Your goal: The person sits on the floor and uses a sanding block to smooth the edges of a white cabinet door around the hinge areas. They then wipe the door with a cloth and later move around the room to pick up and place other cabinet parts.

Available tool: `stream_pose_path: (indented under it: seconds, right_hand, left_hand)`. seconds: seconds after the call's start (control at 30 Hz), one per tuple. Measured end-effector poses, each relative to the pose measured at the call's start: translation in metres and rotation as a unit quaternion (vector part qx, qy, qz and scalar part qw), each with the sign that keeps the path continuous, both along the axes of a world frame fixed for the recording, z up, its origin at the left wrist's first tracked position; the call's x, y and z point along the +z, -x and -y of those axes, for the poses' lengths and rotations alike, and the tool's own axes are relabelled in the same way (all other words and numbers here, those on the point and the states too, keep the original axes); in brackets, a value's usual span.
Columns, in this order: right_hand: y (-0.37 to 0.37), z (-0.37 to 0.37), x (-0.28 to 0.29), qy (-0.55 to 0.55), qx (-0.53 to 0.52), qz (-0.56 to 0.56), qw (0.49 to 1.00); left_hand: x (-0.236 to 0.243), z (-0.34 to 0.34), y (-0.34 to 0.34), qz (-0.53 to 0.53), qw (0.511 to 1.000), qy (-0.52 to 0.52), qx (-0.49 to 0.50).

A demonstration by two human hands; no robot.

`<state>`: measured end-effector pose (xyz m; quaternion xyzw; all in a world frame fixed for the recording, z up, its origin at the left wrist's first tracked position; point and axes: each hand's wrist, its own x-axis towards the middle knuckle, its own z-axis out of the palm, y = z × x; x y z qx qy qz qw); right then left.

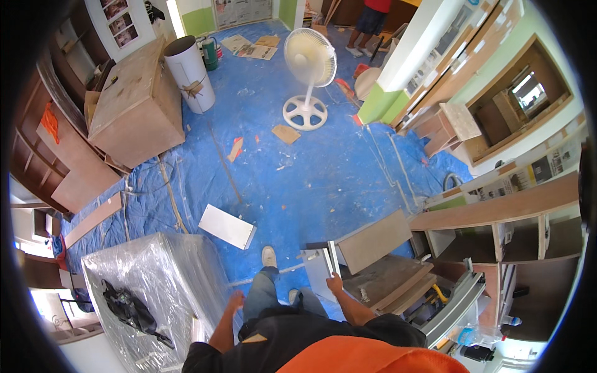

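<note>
My right hand (334, 283) grips a white panel (318, 273) with metal edging, held upright at my right side near a tan board (372, 242) that rests on stacked brown boards (398, 283). My left hand (235, 299) hangs with curled fingers beside a large plastic-wrapped unit (186, 273); I cannot make out whether it holds anything. A loose white panel (226, 225) lies on the blue floor sheeting (311, 174) in front of my feet.
A white standing fan (310, 59), white roll (190, 74) and wooden cabinet (130, 105) stand ahead. Shelving (497, 242) and metal rails (454, 304) are on my right. Cardboard scraps (286, 133) lie on the sheeting. Another person (370, 18) stands at the back.
</note>
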<state>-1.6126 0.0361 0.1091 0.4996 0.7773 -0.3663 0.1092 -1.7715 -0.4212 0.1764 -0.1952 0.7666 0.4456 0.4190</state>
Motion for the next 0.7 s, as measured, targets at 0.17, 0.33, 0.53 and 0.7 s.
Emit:
stream_pose_path:
  seconds: [0.17, 0.33, 0.53, 0.7]
  right_hand:
    - [0.041, 0.002, 0.005, 0.053, -0.052, 0.034, 0.997]
    - [0.117, -0.007, 0.021, 0.197, -0.122, -0.05, 0.971]
    - [0.22, -0.059, -0.01, 0.121, 0.051, -0.073, 0.989]
    - [0.324, -0.141, -0.015, 0.106, 0.082, 0.006, 0.991]
  left_hand:
    - [0.014, -0.063, 0.21, -0.322, 0.938, 0.004, -0.13]
    - [0.163, -0.168, 0.392, -0.395, 0.91, -0.126, -0.018]
    - [0.4, -0.261, 0.537, -0.544, 0.799, -0.254, -0.04]
    - [0.606, -0.309, 0.627, -0.719, 0.614, -0.314, -0.088]
